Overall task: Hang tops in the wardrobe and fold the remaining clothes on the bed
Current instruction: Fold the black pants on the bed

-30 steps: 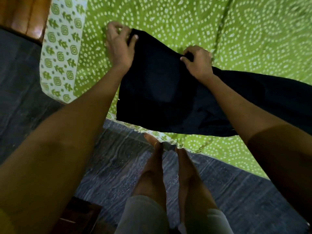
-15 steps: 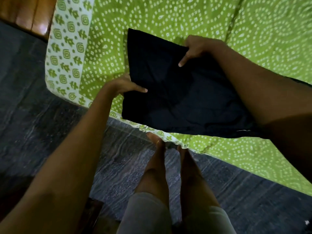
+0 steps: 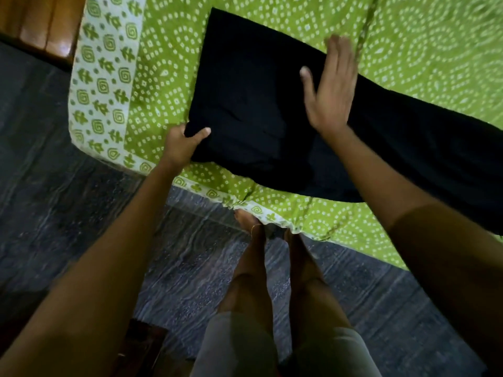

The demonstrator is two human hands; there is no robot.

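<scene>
Garment: we have a dark cloth point(image 3: 253, 104) lying on the bed point(image 3: 435, 50), its folded end toward the bed's corner and the rest trailing off to our right, out of view.
Left hand: our left hand point(image 3: 181, 145) grips the near left corner of the cloth, thumb on top and fingers curled underneath, right at the bed's edge.
Why the left holds so: we judge this corner is pinched to keep the folded end from sliding and to keep its edge straight while the other hand works.
Right hand: our right hand point(image 3: 330, 88) lies flat with straight fingers on the cloth, palm down, fingertips reaching past the far edge onto the sheet; it is slightly blurred.
Why the right lies so: we take the flat palm to be pressing out creases or marking the line for the next fold.
Cloth relative to the hands: the folded part sits between our two hands, the left at its near corner, the right on top near its far edge; the unfolded length runs on to the right under our right forearm.
Step in hand: we judge this to be folding on the bed, with more folds needed on the long trailing part.
Floor: our bare feet point(image 3: 261, 227) stand on dark flooring just beside the bed's edge.
</scene>
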